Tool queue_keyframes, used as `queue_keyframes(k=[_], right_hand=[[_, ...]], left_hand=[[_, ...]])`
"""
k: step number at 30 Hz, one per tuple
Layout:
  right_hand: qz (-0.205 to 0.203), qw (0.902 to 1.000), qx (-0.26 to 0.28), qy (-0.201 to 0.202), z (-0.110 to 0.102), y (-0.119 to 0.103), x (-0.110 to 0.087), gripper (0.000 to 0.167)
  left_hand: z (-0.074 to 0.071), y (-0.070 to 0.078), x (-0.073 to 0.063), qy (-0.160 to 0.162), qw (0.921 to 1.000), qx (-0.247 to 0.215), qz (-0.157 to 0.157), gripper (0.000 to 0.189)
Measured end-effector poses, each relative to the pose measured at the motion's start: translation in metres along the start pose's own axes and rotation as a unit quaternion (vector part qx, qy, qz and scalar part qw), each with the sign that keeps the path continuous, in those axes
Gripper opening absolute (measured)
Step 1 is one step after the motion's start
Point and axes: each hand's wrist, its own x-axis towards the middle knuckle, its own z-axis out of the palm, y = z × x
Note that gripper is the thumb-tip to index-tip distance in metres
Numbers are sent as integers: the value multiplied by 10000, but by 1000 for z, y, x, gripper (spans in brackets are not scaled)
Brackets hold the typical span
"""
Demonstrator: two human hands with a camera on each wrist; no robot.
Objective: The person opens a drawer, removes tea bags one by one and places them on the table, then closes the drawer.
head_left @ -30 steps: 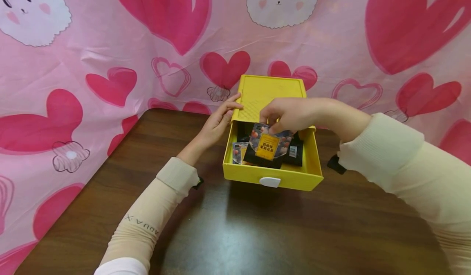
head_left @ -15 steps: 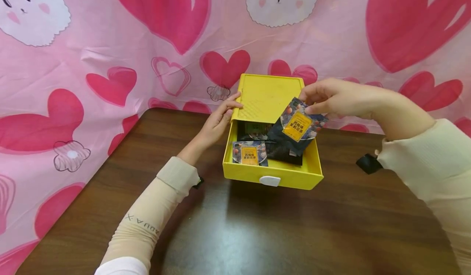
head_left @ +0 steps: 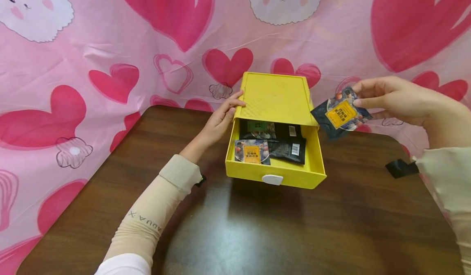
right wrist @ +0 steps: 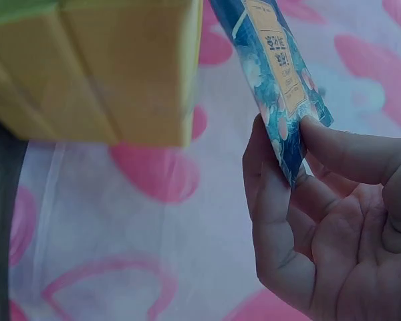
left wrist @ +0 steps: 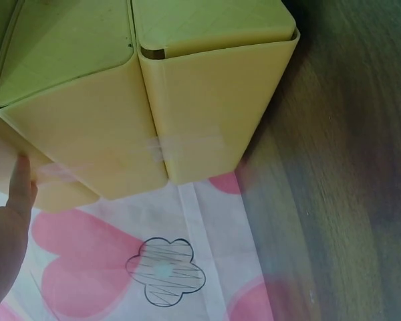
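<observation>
My right hand (head_left: 399, 101) pinches a dark tea sachet (head_left: 340, 114) with a yellow label and fruit print, held in the air to the right of the yellow drawer box (head_left: 276, 97). In the right wrist view, thumb and fingers grip one end of the sachet (right wrist: 281, 73). My left hand (head_left: 220, 117) rests with extended fingers on the left side and top edge of the box. The drawer (head_left: 244, 169) is pulled out. Inside lie a yellow-labelled sachet (head_left: 252, 152), a barcoded black sachet (head_left: 288, 150), a green-labelled one (head_left: 259, 129) and another barcoded one behind.
The box stands on a dark wooden table (head_left: 228, 234) near a pink heart-print cloth (head_left: 206, 21) hung behind and at the left. A white pull tab (head_left: 272, 179) sticks out from the drawer front. The left wrist view shows several stacked box sections (left wrist: 200, 114).
My right hand has lifted the sachet out of the drawer and carried it right, beyond the box. Sachets beneath it are uncovered. My left hand stays on the box.
</observation>
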Motion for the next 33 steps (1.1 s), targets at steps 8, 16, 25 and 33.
queue_keyframes(k=[8, 16, 25, 33], right_hand=[[460, 9965, 698, 3, -4, 62, -4, 24], [907, 9875, 1261, -267, 25, 116, 10, 15], [1284, 9691, 2004, -650, 52, 165, 23, 11], [1448, 9636, 2096, -811, 73, 194, 31, 10]], left_hand=[[-1, -3, -1, 37, 9999, 66, -77, 28], [1, 27, 1, 2, 9998, 71, -163, 25], [2, 27, 0, -38, 9997, -51, -254, 25], [3, 27, 2, -21, 9998, -22, -173, 25]])
